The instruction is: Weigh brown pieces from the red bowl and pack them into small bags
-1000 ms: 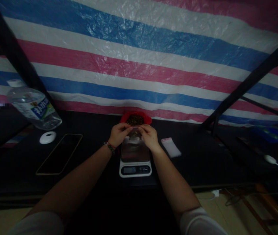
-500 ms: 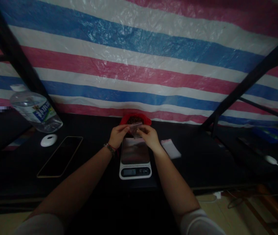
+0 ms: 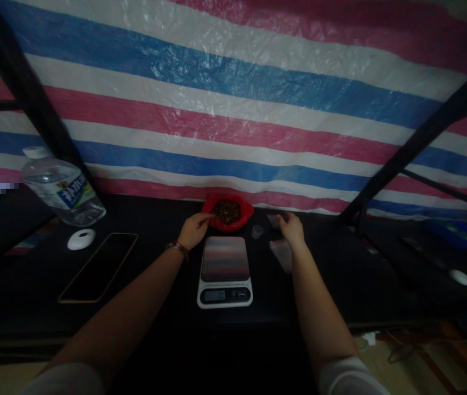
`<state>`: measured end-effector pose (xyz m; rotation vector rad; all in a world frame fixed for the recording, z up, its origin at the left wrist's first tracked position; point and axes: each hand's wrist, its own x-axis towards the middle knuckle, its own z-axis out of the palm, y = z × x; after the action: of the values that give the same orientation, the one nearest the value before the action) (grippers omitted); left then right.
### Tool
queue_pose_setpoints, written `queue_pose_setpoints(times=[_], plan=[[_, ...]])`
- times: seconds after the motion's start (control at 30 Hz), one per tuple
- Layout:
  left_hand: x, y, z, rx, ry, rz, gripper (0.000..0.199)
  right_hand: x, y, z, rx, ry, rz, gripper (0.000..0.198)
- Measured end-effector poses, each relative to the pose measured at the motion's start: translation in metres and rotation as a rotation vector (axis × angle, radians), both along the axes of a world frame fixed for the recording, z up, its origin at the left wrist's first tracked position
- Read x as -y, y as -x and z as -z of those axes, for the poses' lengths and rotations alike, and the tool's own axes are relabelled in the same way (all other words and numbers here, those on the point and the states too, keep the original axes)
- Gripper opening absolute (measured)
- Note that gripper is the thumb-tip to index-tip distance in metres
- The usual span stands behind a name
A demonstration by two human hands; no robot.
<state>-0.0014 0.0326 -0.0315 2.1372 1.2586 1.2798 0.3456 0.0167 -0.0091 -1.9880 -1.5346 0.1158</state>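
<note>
My left hand [image 3: 194, 229] is closed, its fingertips together at the left rim of a red plastic bag [image 3: 241, 221], which stands open and holds small brown bits [image 3: 226, 210]. My right hand [image 3: 293, 227] pinches a small clear zip bag [image 3: 273, 220] just above the table. Below that hand lies a stack of clear zip bags [image 3: 282, 255], partly covered by my wrist. Between the red bag and my right hand sits a small clear cup [image 3: 257, 231]. In front of the red bag is a white kitchen scale [image 3: 225, 260] with a bare metal plate.
To the left lie a phone [image 3: 98, 267] and a white rounded case [image 3: 81, 239], with a large clear bottle [image 3: 58, 186] behind them. Black metal posts [image 3: 406, 148] rise on both sides before a striped plastic sheet [image 3: 217, 109]. A blue item [image 3: 459, 233] is at far right.
My hands have parted from above the scale. The right carried the small zip bag rightward; the left moved slightly left to the red bag's rim. The small cup has come into view.
</note>
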Motion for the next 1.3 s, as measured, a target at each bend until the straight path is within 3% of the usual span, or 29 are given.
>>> queue_pose_setpoints(times=[0.17,0.27,0.43,0.57,0.7,0.93,1.17,1.3], plan=[[0.005,-0.002,-0.005,-0.101,-0.027,-0.005,0.031,0.008,0.033,0.007,-0.068,0.012,-0.349,0.052],[0.004,-0.005,-0.017,-0.226,-0.040,0.099,0.034,0.014,0.045,0.008,-0.017,0.080,-0.512,0.056],[-0.010,-0.019,-0.043,-0.568,0.085,0.468,0.038,0.017,0.046,0.010,0.022,0.126,-0.560,0.046],[-0.024,-0.035,-0.047,-0.749,0.145,0.601,0.041,0.017,0.047,0.010,0.001,0.136,-0.542,0.044],[-0.034,-0.044,-0.041,-0.758,0.157,0.678,0.041,0.018,0.049,0.009,-0.003,0.140,-0.545,0.044],[-0.035,-0.043,-0.040,-0.789,0.068,0.601,0.027,0.020,0.051,0.006,0.042,0.112,-0.567,0.040],[-0.044,-0.043,-0.054,-0.628,-0.047,0.315,0.031,0.020,0.050,0.006,0.055,0.103,-0.571,0.041],[-0.042,-0.042,-0.052,-0.677,-0.049,0.365,0.036,0.020,0.050,0.005,0.037,0.111,-0.570,0.042]])
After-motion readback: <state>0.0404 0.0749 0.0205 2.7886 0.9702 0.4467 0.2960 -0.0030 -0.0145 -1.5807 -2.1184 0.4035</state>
